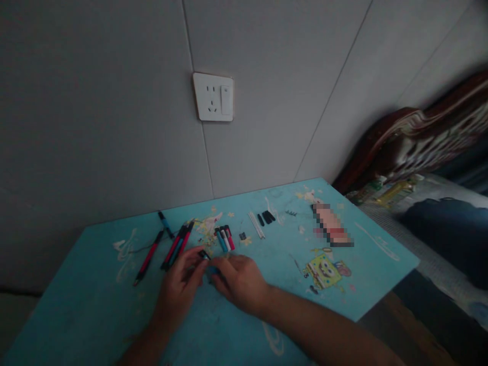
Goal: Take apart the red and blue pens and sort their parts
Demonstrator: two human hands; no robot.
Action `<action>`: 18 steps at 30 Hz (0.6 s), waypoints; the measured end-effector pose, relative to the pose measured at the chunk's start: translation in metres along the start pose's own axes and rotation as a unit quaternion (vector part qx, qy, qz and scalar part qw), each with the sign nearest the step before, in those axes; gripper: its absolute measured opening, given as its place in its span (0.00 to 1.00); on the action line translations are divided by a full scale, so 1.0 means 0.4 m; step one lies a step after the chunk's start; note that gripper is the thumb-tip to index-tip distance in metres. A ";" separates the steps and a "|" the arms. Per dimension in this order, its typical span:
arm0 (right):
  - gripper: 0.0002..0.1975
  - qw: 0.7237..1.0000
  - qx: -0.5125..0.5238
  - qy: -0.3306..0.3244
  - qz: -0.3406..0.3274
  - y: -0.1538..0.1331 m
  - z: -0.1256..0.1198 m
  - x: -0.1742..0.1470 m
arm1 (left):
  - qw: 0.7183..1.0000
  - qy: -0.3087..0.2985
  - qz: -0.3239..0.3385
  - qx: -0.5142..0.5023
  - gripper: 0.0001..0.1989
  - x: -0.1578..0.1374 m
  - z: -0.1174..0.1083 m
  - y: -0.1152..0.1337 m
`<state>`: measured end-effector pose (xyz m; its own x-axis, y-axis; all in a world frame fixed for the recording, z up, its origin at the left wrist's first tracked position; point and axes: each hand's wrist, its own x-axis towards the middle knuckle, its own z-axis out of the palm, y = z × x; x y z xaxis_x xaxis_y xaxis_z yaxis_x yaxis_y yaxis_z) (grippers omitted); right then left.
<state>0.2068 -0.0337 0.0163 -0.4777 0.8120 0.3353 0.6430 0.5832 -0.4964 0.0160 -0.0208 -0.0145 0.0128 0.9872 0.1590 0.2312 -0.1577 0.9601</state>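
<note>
Over the table (91,300), the right hand (244,282) curls inward, its hold unclear; the left hand (182,279) has its grip pinched nearly closed. Pens (177,248) lie left, white sticks (256,225) right; the pinched black part (204,254) sits between the hands.

Pens (178,246) lie on the bench (95,295) left of frame centre, barrels (224,240) then rods (256,225) rightward; socket (213,96) upper centre, headboard (396,134) right.
</note>
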 end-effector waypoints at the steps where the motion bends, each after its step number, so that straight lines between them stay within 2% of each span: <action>1: 0.18 1.000 0.018 0.004 0.016 0.005 0.000 0.001 | 0.999 0.005 0.027 0.025 0.20 -0.002 -0.002 -0.006; 3: 0.22 0.998 0.057 0.004 0.033 0.017 0.000 0.003 | 0.993 0.002 0.097 0.070 0.16 -0.008 -0.001 -0.015; 5: 0.16 0.996 0.079 -0.006 0.031 0.030 0.001 0.005 | 0.986 -0.020 0.134 0.095 0.17 -0.015 0.005 -0.017; 7: 0.08 0.996 0.083 -0.013 0.027 0.039 0.001 0.007 | 0.986 -0.041 0.126 0.105 0.24 -0.018 0.014 -0.015; 9: 0.08 0.995 0.095 -0.009 0.041 0.044 -0.002 0.007 | 0.984 -0.051 0.120 0.124 0.30 -0.017 0.021 -0.011; 14: 0.08 0.989 0.123 -0.003 0.077 0.045 -0.017 0.009 | 0.947 -0.090 0.203 0.233 0.23 -0.015 0.031 0.001; 18: 0.08 0.993 0.101 -0.009 0.064 0.046 -0.014 0.008 | 0.917 -0.099 0.228 0.313 0.27 -0.025 0.034 0.005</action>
<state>0.2208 -0.0203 0.0127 -0.4115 0.8777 0.2454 0.5663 0.4572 -0.6858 0.0296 -0.0305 -0.0175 0.4090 0.8169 0.4066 0.6698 -0.5714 0.4742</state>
